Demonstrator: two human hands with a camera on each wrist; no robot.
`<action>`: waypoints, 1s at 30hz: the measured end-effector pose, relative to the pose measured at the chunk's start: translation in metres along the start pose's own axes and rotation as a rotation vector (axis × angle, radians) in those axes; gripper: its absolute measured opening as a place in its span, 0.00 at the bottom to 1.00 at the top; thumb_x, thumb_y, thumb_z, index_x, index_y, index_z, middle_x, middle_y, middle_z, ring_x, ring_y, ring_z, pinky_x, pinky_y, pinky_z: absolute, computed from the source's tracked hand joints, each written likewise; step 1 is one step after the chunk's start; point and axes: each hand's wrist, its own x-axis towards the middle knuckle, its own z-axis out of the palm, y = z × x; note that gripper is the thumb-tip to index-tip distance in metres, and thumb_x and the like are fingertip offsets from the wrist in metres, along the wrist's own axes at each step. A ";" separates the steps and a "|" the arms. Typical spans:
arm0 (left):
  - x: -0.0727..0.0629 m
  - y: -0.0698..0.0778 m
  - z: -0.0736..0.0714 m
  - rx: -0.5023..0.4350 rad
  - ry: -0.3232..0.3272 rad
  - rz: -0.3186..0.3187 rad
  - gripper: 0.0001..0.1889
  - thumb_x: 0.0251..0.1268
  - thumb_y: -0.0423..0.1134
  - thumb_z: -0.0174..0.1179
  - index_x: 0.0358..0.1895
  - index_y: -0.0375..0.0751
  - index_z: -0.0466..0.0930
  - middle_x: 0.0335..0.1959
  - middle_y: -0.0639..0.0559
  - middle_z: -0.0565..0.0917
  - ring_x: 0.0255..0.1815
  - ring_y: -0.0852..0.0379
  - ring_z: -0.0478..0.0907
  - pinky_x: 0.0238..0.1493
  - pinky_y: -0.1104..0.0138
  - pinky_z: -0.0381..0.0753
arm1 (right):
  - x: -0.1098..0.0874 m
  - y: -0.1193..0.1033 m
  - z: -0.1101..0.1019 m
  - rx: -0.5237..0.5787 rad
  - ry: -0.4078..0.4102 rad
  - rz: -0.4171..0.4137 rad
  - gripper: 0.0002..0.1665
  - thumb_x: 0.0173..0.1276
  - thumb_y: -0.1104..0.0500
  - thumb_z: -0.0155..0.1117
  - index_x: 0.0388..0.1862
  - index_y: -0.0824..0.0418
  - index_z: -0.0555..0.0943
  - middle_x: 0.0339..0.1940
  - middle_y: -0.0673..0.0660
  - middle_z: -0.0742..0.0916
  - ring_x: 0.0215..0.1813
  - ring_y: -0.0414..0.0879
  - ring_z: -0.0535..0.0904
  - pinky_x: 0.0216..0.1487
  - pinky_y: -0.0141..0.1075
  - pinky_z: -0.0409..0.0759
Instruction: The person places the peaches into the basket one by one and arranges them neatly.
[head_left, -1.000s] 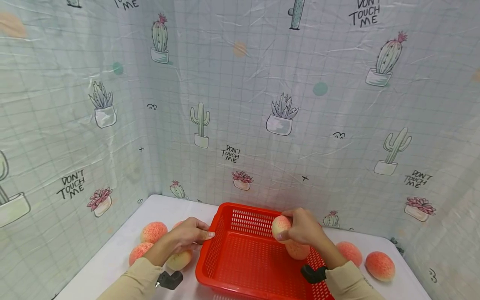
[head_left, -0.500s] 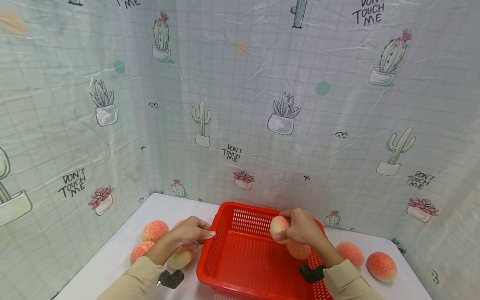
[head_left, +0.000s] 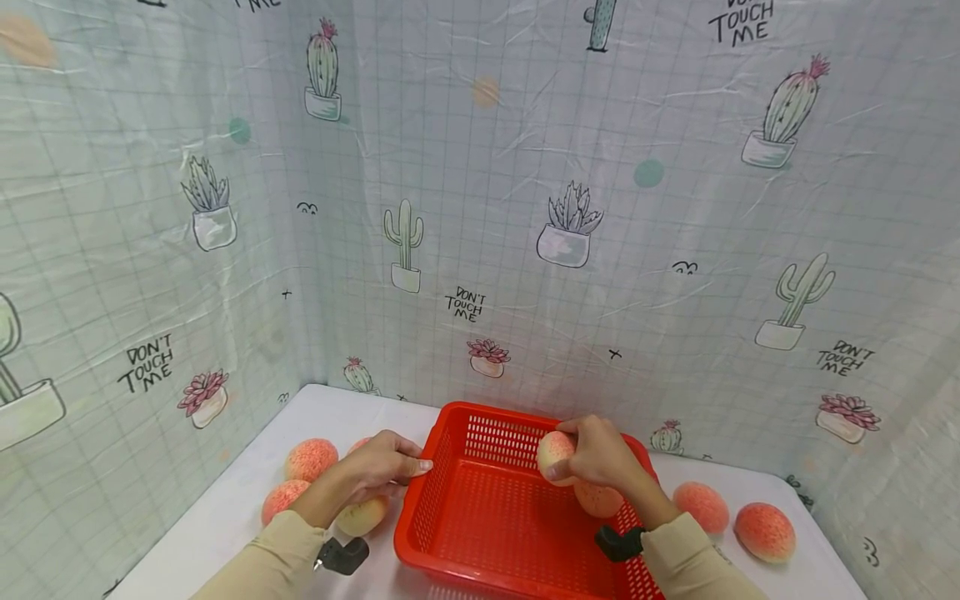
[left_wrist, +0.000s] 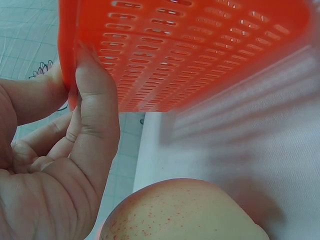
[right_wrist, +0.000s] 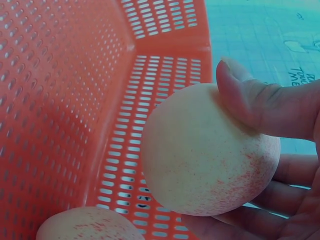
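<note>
A red plastic basket [head_left: 502, 517] with slotted walls stands on the white table. My left hand [head_left: 386, 467] pinches its left rim between thumb and fingers, as the left wrist view shows up close. In my right hand [head_left: 603, 454] is a peach [head_left: 555, 457], pale yellow with a red-speckled blush, held over the basket's back right part. The thumb [right_wrist: 237, 95] presses one side of it and the fingers curl round the other. Below that hand, a second peach [head_left: 598, 500] lies inside the basket against the right side; the right wrist view catches its top [right_wrist: 87, 227].
Left of the basket several peaches [head_left: 311, 460] lie on the table [head_left: 247, 500], one pale peach [left_wrist: 185, 212] right below my left hand. Two more peaches, one nearer [head_left: 701, 507] and one farther right [head_left: 765, 533], lie beyond the basket's right side. A cactus-print curtain [head_left: 480, 208] encloses the table behind.
The right hand, still gripping the peach, has shifted very slightly left over the basket. The left hand stays on the rim. The head view has tilted a little.
</note>
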 end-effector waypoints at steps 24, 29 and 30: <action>0.001 0.000 -0.001 0.003 -0.010 0.007 0.15 0.71 0.38 0.67 0.52 0.28 0.85 0.35 0.47 0.89 0.32 0.57 0.83 0.33 0.68 0.86 | 0.013 0.008 0.020 -0.042 -0.046 0.067 0.43 0.38 0.50 0.92 0.55 0.64 0.88 0.42 0.53 0.93 0.39 0.44 0.83 0.47 0.44 0.87; 0.000 0.000 -0.002 -0.001 -0.021 0.013 0.16 0.71 0.38 0.67 0.53 0.27 0.85 0.36 0.47 0.89 0.33 0.57 0.84 0.36 0.66 0.88 | 0.014 0.010 0.023 -0.033 -0.060 0.078 0.42 0.38 0.50 0.92 0.55 0.64 0.89 0.42 0.53 0.92 0.39 0.45 0.82 0.48 0.44 0.87; 0.000 0.000 -0.002 -0.002 -0.024 0.015 0.17 0.71 0.38 0.66 0.53 0.27 0.85 0.37 0.47 0.90 0.33 0.57 0.84 0.36 0.65 0.89 | 0.014 0.010 0.023 -0.034 -0.060 0.074 0.42 0.38 0.50 0.92 0.54 0.63 0.89 0.41 0.52 0.92 0.39 0.45 0.82 0.47 0.44 0.87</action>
